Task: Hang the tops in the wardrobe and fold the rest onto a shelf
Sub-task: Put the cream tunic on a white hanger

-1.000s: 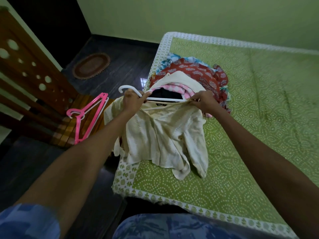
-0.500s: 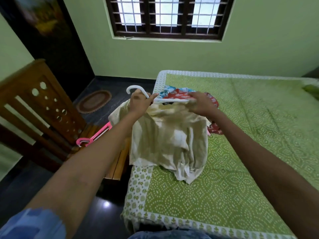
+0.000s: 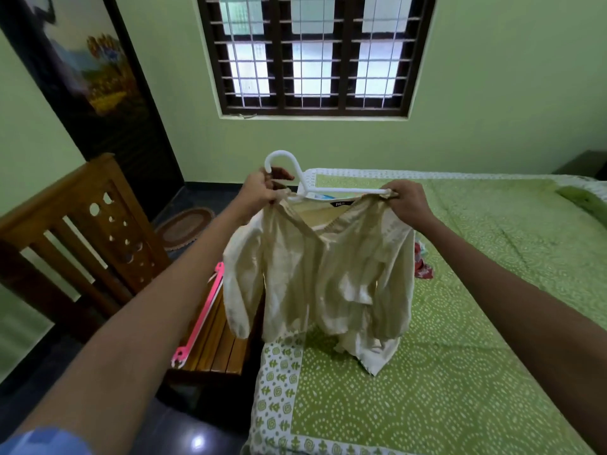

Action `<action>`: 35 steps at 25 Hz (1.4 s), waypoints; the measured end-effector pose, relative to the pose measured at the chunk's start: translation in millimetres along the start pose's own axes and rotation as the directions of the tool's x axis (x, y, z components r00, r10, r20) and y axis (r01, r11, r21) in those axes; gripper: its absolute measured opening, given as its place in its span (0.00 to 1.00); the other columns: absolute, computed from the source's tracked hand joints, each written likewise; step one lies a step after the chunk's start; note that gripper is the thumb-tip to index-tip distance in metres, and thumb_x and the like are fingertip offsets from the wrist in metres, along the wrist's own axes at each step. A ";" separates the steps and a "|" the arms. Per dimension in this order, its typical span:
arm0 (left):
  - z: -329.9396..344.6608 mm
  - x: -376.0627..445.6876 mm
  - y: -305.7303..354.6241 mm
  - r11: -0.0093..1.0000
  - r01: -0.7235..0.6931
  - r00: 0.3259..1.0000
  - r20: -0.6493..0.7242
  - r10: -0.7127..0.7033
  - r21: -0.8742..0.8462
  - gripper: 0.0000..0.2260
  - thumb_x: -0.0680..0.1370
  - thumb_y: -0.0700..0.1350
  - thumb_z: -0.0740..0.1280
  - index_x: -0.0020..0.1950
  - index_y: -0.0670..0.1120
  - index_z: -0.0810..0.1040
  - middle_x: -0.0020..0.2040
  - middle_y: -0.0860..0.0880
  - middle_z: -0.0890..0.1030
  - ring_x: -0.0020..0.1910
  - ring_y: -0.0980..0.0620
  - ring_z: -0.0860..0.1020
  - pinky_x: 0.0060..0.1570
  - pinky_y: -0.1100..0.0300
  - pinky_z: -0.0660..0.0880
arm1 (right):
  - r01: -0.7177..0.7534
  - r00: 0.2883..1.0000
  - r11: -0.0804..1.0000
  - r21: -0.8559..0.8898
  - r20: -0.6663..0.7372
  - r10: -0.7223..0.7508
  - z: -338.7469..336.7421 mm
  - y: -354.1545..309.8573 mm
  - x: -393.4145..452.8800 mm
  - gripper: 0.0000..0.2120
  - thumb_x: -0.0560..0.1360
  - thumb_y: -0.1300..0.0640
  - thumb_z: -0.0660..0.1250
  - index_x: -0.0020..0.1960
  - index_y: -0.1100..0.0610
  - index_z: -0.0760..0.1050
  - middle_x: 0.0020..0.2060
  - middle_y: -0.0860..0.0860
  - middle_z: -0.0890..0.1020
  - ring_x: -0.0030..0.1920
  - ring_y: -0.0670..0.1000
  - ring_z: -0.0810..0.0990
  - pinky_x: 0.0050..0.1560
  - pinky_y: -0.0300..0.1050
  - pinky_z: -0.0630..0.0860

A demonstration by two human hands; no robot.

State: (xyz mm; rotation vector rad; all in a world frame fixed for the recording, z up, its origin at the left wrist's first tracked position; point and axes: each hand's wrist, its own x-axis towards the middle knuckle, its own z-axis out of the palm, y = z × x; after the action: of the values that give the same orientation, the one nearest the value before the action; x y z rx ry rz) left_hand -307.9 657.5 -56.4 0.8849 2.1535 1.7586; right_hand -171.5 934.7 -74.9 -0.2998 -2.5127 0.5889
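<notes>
Our left hand [image 3: 262, 188] pinches the top [image 3: 322, 277] at the hanger [image 3: 305, 185] neck, the right hand [image 3: 409, 205] pinches the other shoulder; held above the bed [image 3: 460, 356]. We'd seat both shoulders evenly before letting go.

One piece of writing shows: a small black neck label [image 3: 340, 203] sewn inside the collar of the cream top [image 3: 323, 274], just below the bar of the white hanger [image 3: 315, 187]; it carries pale lettering, a short word or logo, too small and blurred to read; no brand, number or size can be made out on it; the top's cloth near the label bears no print; nothing else around the label carries letters, numbers or signs that can be read.
</notes>
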 end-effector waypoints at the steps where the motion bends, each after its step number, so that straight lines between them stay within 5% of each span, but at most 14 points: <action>1: -5.3 -2.1 4.8 0.992 0.047 0.999 0.012 -0.046 -0.115 0.15 0.68 0.29 0.61 0.51 0.43 0.74 0.52 0.44 0.79 0.48 0.47 0.78 0.44 0.61 0.74 | 0.007 1.000 1.000 -0.013 -0.025 -0.008 -5.5 -2.7 -0.3 0.08 0.68 0.72 0.66 0.44 0.69 0.81 0.41 0.67 0.83 0.45 0.64 0.80 0.44 0.51 0.71; 3: -16.0 -5.7 9.1 0.991 0.120 0.993 0.026 -0.119 -0.060 0.15 0.73 0.28 0.60 0.57 0.40 0.73 0.54 0.42 0.77 0.52 0.45 0.77 0.48 0.58 0.74 | 0.017 0.998 1.000 -0.013 -0.066 -0.018 -13.3 -7.5 -1.9 0.07 0.67 0.73 0.66 0.44 0.70 0.81 0.41 0.68 0.82 0.45 0.65 0.80 0.45 0.54 0.73; 4: -20.1 -6.7 9.6 0.978 0.155 0.985 0.059 -0.164 0.139 0.14 0.75 0.31 0.61 0.60 0.40 0.73 0.55 0.42 0.77 0.54 0.45 0.76 0.51 0.56 0.74 | 0.025 0.996 1.000 0.002 -0.084 -0.024 -16.3 -11.4 -2.8 0.08 0.67 0.73 0.66 0.44 0.70 0.81 0.41 0.68 0.82 0.45 0.65 0.80 0.45 0.55 0.74; 5: -21.9 -9.1 8.0 0.920 0.139 0.978 0.098 -0.187 0.366 0.12 0.76 0.36 0.63 0.59 0.41 0.75 0.53 0.43 0.78 0.53 0.45 0.77 0.52 0.55 0.72 | 0.031 0.995 0.999 0.021 -0.097 -0.029 -18.1 -15.9 -3.5 0.08 0.67 0.73 0.66 0.45 0.70 0.81 0.41 0.67 0.82 0.45 0.64 0.81 0.45 0.53 0.74; 7: -19.4 -10.9 5.7 0.862 0.012 0.990 0.115 -0.081 0.506 0.07 0.76 0.41 0.66 0.53 0.41 0.77 0.49 0.42 0.79 0.50 0.45 0.77 0.48 0.57 0.72 | 0.023 0.995 0.998 0.063 -0.102 -0.017 -21.3 -22.5 -1.5 0.09 0.68 0.72 0.67 0.47 0.69 0.81 0.42 0.66 0.83 0.45 0.61 0.81 0.43 0.48 0.72; 11: -17.7 -11.4 5.9 0.947 -0.121 0.988 -0.056 0.144 0.298 0.07 0.73 0.38 0.70 0.49 0.42 0.76 0.41 0.46 0.77 0.38 0.55 0.73 0.36 0.71 0.68 | -0.092 0.996 0.957 0.274 0.005 0.095 -35.4 -21.3 2.1 0.08 0.70 0.68 0.69 0.49 0.66 0.81 0.42 0.59 0.82 0.40 0.48 0.79 0.43 0.40 0.72; 14: -26.1 -11.0 -6.3 0.940 -0.110 0.979 -0.128 0.159 0.324 0.03 0.72 0.39 0.71 0.43 0.40 0.79 0.36 0.46 0.75 0.35 0.53 0.70 0.35 0.61 0.66 | -0.186 0.981 0.909 0.372 0.128 0.148 -46.3 -15.9 2.0 0.10 0.73 0.66 0.68 0.52 0.69 0.79 0.43 0.57 0.81 0.30 0.34 0.76 0.35 0.29 0.73; 18: -14.9 -9.3 -4.4 0.942 -0.152 0.985 -0.038 0.170 0.298 0.07 0.73 0.40 0.70 0.37 0.40 0.78 0.35 0.47 0.72 0.37 0.53 0.68 0.38 0.59 0.63 | -0.122 0.991 0.937 0.327 -0.015 0.135 -38.0 -35.2 12.3 0.11 0.74 0.63 0.68 0.54 0.67 0.79 0.50 0.60 0.82 0.44 0.45 0.79 0.38 0.23 0.71; 22: 4.2 -7.6 4.6 0.936 -0.190 0.978 -0.030 0.208 0.296 0.14 0.74 0.38 0.69 0.30 0.45 0.70 0.28 0.51 0.65 0.30 0.57 0.63 0.32 0.61 0.59 | -0.073 0.962 0.913 0.402 0.270 -0.042 -33.7 -67.8 13.1 0.15 0.73 0.61 0.69 0.59 0.62 0.77 0.51 0.50 0.81 0.49 0.44 0.79 0.51 0.33 0.75; 25: 1.0 -9.3 5.9 0.944 -0.199 0.973 -0.065 0.224 0.264 0.17 0.74 0.36 0.69 0.27 0.44 0.68 0.27 0.53 0.64 0.26 0.63 0.62 0.30 0.67 0.58 | 0.011 0.941 0.998 0.065 0.337 -0.033 -40.3 -47.9 18.8 0.12 0.70 0.61 0.68 0.51 0.65 0.79 0.44 0.54 0.79 0.44 0.49 0.74 0.47 0.42 0.69; 27: -2.5 -10.8 8.7 0.929 -0.235 0.968 -0.021 0.251 0.284 0.15 0.74 0.35 0.68 0.29 0.43 0.70 0.27 0.52 0.65 0.26 0.63 0.64 0.30 0.69 0.60 | 0.039 0.937 0.999 -0.019 0.347 -0.030 -39.8 -38.1 18.4 0.08 0.70 0.63 0.66 0.40 0.69 0.78 0.36 0.61 0.80 0.37 0.52 0.72 0.41 0.42 0.64; 29: -9.0 -11.0 11.2 0.900 -0.255 0.964 0.024 0.264 0.354 0.11 0.75 0.34 0.66 0.33 0.44 0.75 0.28 0.56 0.71 0.28 0.65 0.68 0.31 0.71 0.62 | 0.058 0.964 0.998 0.019 0.260 -0.061 -38.0 -35.7 15.7 0.07 0.72 0.65 0.68 0.45 0.69 0.81 0.40 0.61 0.83 0.41 0.55 0.79 0.40 0.41 0.67; 31: -18.6 -10.2 10.3 0.869 -0.247 0.964 0.015 0.266 0.430 0.07 0.77 0.36 0.64 0.45 0.37 0.81 0.37 0.50 0.79 0.35 0.63 0.72 0.36 0.68 0.66 | 0.074 0.985 0.997 0.013 0.154 -0.075 -38.2 -31.5 15.7 0.09 0.73 0.63 0.68 0.49 0.68 0.82 0.45 0.63 0.84 0.46 0.59 0.81 0.40 0.42 0.68; 35: -37.5 -12.4 8.4 0.894 -0.143 0.980 -0.065 0.187 0.425 0.11 0.79 0.39 0.61 0.57 0.38 0.79 0.48 0.48 0.79 0.45 0.54 0.76 0.41 0.75 0.69 | 0.019 0.995 0.999 0.032 0.099 -0.022 -41.6 -22.2 18.6 0.09 0.73 0.66 0.67 0.52 0.66 0.81 0.48 0.62 0.83 0.48 0.55 0.81 0.40 0.37 0.65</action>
State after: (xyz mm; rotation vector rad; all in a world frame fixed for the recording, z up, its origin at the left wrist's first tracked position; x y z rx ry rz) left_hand -315.2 620.8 -41.2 1.1250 2.6572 1.4563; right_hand -166.2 935.6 -24.5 -0.2389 -2.5957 0.6490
